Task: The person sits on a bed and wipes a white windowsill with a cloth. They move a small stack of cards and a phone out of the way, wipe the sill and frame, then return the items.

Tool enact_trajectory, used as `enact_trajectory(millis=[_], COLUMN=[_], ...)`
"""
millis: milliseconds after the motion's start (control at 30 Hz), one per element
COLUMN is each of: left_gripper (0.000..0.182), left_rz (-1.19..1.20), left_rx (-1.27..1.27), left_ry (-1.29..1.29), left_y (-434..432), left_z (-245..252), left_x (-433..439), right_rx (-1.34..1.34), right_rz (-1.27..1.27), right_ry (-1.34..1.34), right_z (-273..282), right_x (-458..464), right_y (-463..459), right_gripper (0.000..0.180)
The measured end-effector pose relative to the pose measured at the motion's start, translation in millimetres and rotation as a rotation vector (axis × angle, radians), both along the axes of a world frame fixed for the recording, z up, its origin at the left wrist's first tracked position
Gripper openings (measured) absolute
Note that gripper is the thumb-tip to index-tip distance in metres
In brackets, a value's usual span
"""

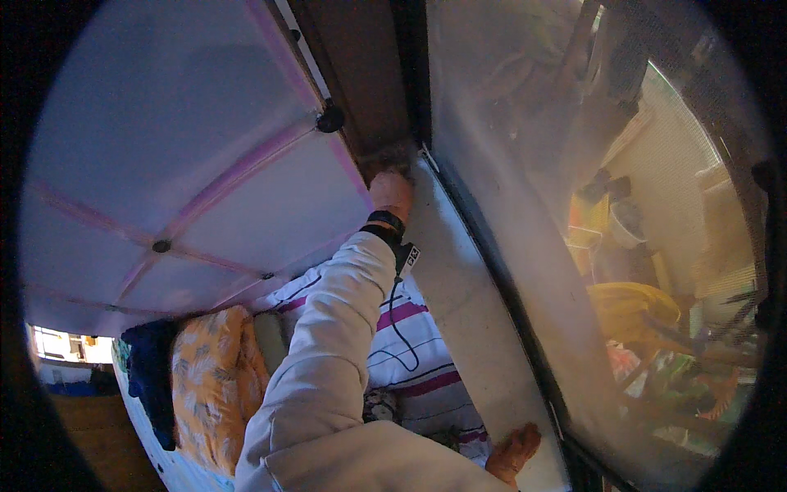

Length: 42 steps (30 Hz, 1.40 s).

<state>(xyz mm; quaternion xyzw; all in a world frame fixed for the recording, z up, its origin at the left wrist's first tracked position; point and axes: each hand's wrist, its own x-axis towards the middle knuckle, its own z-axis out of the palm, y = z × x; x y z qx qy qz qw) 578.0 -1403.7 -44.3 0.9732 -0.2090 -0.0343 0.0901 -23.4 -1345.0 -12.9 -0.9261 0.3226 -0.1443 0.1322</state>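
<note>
My left hand (391, 192) reaches far forward into the dark corner between a translucent plastic panel and the end of a pale window sill (455, 258). Its fingers are in shadow, so whether they hold anything is hidden. Black bands (384, 224) circle that wrist, and a small black device (407, 261) with a printed code hangs there on a black cable (403, 332). Low on the right, my right hand (515, 452) rests on the sill, fingers close together; its underside is out of sight.
Translucent panels (264, 184) with pinkish edges and black round connectors (330, 119) rise at left. A dark-framed mesh screen (522, 246) runs along the right; a yellow tub (633, 304) shows behind it. Below lie striped bedding (424, 350), an orange leaf-print pillow (206, 381) and dark cloth (150, 375).
</note>
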Motion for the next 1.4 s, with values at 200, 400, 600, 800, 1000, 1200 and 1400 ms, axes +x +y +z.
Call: enact_trajectory(millis=[200, 400, 600, 800, 1000, 1200, 1400], left_gripper=[0.028, 0.024, 0.021, 0.026, 0.031, 0.034, 0.035], left_rz=[-0.035, -0.017, 0.102, 0.144, 0.078, 0.085, -0.117], left_rx=[-0.065, -0.090, -0.261, 0.187, 0.247, 0.307, 0.565], left_ry=[-0.043, -0.003, -0.150, -0.562, -0.490, -0.746, -0.379], left_y=[-10.3, -16.6, -8.8, -10.7, -6.5, -8.5, -0.1], left_z=[-34.7, -37.3, -24.5, -34.7, -99.3, -148.4, -58.7], left_x=[35.8, 42.9, 27.9, 43.9, 95.8, 119.9, 31.0], right_rx=[-0.022, -0.036, -0.016, 0.004, -0.015, -0.063, -0.158], right_rz=[-0.076, 0.015, -0.051, -0.048, -0.054, -0.062, -0.092], right_ry=[0.084, -0.073, 0.097, 0.084, 0.029, 0.015, -0.125], right_z=[-9.5, -17.2, -8.4, -14.2, -50.7, -53.9, -41.8], right_x=[-6.4, -9.8, -5.9, -10.7, -37.8, -45.6, -26.3], right_y=[7.0, -2.6, -4.9, 13.6, 27.1, 23.4, 22.9], right_gripper=[0.031, 0.031, 0.032, 0.032, 0.034, 0.032, 0.029])
